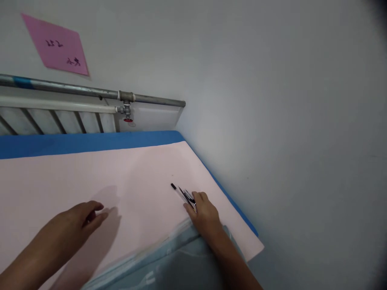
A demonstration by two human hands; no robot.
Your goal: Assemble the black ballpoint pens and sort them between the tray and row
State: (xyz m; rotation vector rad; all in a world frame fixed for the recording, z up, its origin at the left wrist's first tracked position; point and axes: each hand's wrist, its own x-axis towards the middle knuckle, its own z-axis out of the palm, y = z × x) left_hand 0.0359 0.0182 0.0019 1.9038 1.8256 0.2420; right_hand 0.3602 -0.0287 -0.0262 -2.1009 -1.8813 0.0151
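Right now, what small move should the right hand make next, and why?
Probably squeeze thumb and fingers together around the pens: they show between the right hand's thumb and fingers, ends spread unevenly, and how firm the grip is cannot be told. The left hand is apart from them.

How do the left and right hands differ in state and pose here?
The left hand shows nothing in its fingers; the right hand has its fingers at several slim pens.
The left hand points toward the picture's right; the right hand reaches up and leftward.
Both are bare.
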